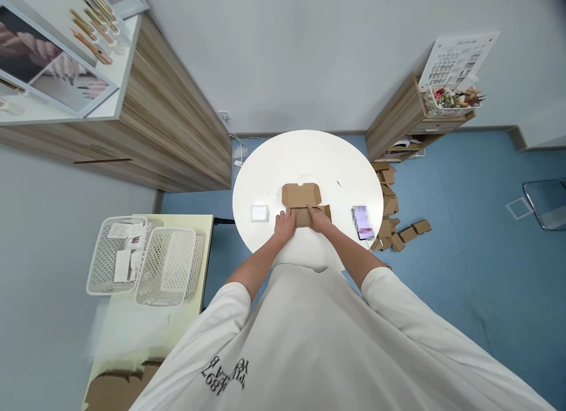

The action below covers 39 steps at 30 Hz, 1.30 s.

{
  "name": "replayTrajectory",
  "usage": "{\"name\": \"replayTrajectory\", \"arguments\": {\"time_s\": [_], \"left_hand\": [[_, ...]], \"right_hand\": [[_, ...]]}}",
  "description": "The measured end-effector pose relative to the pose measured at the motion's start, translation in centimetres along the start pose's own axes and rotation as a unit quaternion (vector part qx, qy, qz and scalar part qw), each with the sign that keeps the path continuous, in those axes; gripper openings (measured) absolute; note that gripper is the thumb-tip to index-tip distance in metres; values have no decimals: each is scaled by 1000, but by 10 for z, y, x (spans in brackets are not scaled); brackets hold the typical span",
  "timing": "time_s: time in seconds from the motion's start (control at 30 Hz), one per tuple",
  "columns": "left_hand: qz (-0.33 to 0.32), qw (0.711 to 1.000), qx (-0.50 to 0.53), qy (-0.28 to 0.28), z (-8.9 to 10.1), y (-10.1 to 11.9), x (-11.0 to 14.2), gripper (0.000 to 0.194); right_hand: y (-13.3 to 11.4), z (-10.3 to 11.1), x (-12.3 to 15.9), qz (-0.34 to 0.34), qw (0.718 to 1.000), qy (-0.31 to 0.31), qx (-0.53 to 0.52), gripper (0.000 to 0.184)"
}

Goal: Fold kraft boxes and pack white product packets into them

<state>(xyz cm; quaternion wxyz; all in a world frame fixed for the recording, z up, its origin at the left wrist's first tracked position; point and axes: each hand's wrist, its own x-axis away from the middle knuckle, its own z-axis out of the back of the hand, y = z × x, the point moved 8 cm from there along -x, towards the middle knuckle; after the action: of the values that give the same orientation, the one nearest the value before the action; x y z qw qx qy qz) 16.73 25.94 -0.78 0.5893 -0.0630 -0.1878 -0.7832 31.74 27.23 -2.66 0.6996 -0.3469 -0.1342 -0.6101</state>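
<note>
A small brown cardboard box (302, 217) lies on the white round table (305, 151), its lid flap (301, 194) laid back toward the far side. At the box's left end, my left hand (285, 223) has its fingers closed on the cardboard. My right hand (319, 219) grips the other end, where a side flap (327, 210) sticks out to the right. The inside of the box is too small to make out. Left of the hands lies a small white square item (259, 213). To the right is a phone (362, 222) with a lit screen and a cable.
Folded cardboard boxes (391, 222) are heaped on the blue floor right of the table. White baskets (165, 266) stand on a pale side table at left, with flat cardboard (119, 390) nearer me. Wooden cabinets (177, 104) and a shelf (398, 113) flank the table's far side.
</note>
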Motion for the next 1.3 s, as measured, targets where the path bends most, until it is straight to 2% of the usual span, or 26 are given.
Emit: {"name": "replayTrajectory", "arguments": {"time_s": [0.13,0.27,0.37,0.43,0.47,0.57,0.67,0.8,0.97,1.1,1.3], "left_hand": [[-41,999,2,-13,-2,4,-7,76],[-41,999,18,-20,-6,1,-11,79],[-40,998,38,-20,-7,0,-12,79],[-41,998,34,-21,-7,0,-12,80],[-42,999,26,-22,-7,1,-12,80],[-42,999,5,-26,-8,1,-13,81],[-42,999,8,-23,-8,2,-13,79],[-39,999,11,-23,-8,2,-13,75],[-39,999,24,-26,-9,1,-13,70],[-47,998,12,-29,-9,0,-13,73],[-47,998,29,-28,-7,1,-13,77]], "right_hand": [[0,0,0,-4,1000,6,-1,96],[-2,-1,15,19,999,34,2,92],[8,6,38,10,990,138,10,85],[27,9,53,-49,979,196,7,83],[38,7,58,-88,975,205,0,82],[63,-1,60,-148,972,175,-45,80],[66,-2,48,-132,976,145,-96,79],[56,4,34,-114,978,132,-116,74],[47,11,32,-85,984,133,-76,67],[40,16,37,-61,986,140,-69,74],[17,18,35,-7,983,158,-94,85]]}}
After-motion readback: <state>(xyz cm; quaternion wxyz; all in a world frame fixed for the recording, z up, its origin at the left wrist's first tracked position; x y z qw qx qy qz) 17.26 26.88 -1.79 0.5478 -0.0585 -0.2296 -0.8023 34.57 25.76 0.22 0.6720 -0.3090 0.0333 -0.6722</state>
